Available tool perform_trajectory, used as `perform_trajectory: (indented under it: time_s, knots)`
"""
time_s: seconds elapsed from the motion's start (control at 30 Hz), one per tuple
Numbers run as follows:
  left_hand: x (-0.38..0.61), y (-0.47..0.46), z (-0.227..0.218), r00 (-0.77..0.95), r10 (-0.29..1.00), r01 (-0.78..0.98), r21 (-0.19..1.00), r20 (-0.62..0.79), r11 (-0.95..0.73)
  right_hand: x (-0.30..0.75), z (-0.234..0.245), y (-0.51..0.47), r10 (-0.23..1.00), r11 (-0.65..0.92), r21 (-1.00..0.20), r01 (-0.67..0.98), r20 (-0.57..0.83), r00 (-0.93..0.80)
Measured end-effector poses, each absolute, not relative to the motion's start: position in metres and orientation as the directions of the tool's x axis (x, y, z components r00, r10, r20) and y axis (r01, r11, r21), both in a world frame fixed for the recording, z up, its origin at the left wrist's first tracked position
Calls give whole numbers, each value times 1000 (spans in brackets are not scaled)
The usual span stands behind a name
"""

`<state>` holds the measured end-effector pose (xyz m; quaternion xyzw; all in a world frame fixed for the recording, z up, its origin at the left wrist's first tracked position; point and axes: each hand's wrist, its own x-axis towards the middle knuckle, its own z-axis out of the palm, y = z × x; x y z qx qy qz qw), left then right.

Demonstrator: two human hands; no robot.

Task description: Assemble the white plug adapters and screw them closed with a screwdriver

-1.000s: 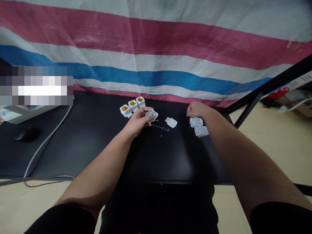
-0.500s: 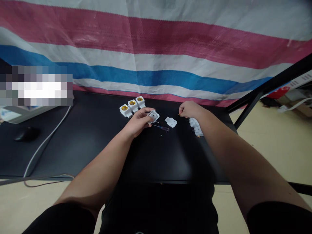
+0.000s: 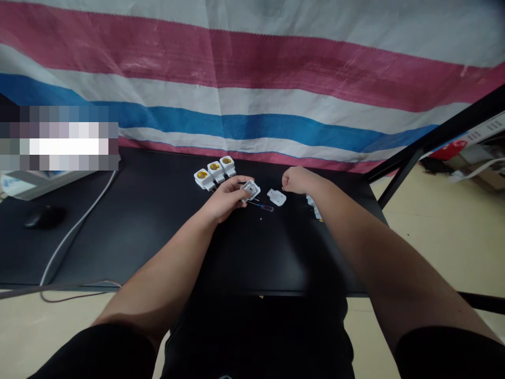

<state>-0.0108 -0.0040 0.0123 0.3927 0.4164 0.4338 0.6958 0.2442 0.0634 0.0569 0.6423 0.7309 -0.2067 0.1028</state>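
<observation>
My left hand (image 3: 224, 204) grips a white plastic plug housing (image 3: 251, 189), its hollow side turned up. Beyond it stand three white plug-in lamp sockets (image 3: 215, 169) with gold-coloured round openings. My right hand (image 3: 295, 180) is closed in a pinch just above the table; whatever lies between the fingertips is too small to make out. Between the hands lies a flat white cover (image 3: 276, 197). A screwdriver (image 3: 265, 208) with a clear handle rests just below the housing. Several white plastic pieces (image 3: 316, 210) are partly hidden behind my right wrist.
On the left of the black table (image 3: 158, 237) are a black mouse (image 3: 44, 216), a white cable (image 3: 74, 223) and a blurred-out device. A striped sheet (image 3: 252, 100) hangs along the back. A black metal frame (image 3: 418, 150) rises at the right edge.
My right hand has moved a little left, toward the flat cover, from beside the white pieces. A small gold-coloured bit at its fingertips no longer shows. The left hand has tilted the housing slightly.
</observation>
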Motion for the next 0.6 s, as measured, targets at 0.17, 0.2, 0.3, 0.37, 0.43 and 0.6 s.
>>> perform_trajectory:
  time_s: [0.17, 0.2, 0.3, 0.37, 0.43, 0.6]
  knots:
    - [-11, -4, 11, 289, 928, -283, 906, -233, 315, 249, 47, 63, 900, 153, -256, 954, -362, -242]
    - [-11, -4, 11, 290, 928, -286, 904, -233, 317, 250, 45, 63, 902, 155, -273, 950, -353, -249]
    - [-10, -5, 13, 285, 929, -289, 903, -235, 317, 250, 41, 62, 906, 155, -291, 944, -339, -253]
    - [-10, -6, 14, 281, 929, -284, 904, -240, 319, 250, 40, 62, 906, 169, -300, 939, -328, -268]
    - [-10, -6, 15, 279, 929, -282, 903, -244, 323, 250, 41, 61, 905, 180, -309, 934, -321, -281]
    - [-10, -6, 16, 288, 927, -286, 903, -239, 322, 248, 48, 48, 943, 186, -442, 877, -170, -285]
